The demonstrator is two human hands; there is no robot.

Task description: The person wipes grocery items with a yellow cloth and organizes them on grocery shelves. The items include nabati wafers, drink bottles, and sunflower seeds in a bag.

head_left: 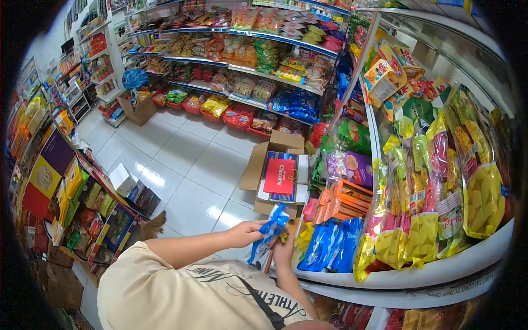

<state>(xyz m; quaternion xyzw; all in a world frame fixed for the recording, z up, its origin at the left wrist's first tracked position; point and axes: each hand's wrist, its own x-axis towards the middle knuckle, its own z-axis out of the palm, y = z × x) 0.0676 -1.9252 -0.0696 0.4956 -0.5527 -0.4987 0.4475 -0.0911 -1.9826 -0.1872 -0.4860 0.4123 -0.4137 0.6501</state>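
Observation:
My left hand (246,234) is closed on a shiny blue packet (270,226), held in front of my chest. Close beside it, my right hand (284,250) is raised with its fingers curled at the packet's lower right side. A small gold-yellow bit shows at those fingertips; I cannot tell what it belongs to. To the right of my hands, blue packets (330,246) stand in a row on the display shelf, with orange packs (347,199) behind them. Just beyond my hands is an opened cardboard box (254,181) with a red ChocoPie box (279,176) on top.
Long yellow-and-clear snack bags (421,236) fill the display with a white curved edge (440,271) at right. Stocked shelves (247,69) line the back wall. Another carton (138,109) stands on the tiled floor (190,184). A snack rack (91,214) is at left.

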